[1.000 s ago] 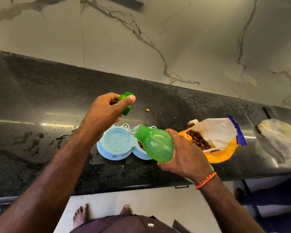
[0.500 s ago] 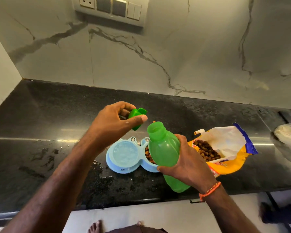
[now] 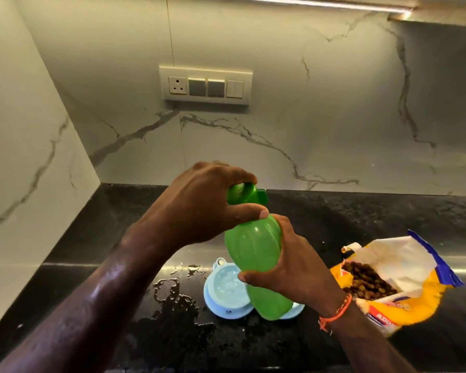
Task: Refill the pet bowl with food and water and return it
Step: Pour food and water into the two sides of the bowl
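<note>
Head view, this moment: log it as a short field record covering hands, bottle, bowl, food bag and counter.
left hand: grips the green cap on top of the bottle
right hand: holds the green bottle by its body, upright above the bowl
pet bowl: light blue, water in the visible left compartment; right side hidden behind the bottle
food bag: open, lying right of the bowl, brown kibble showing
counter: black, spilled water left of the bowl
</note>
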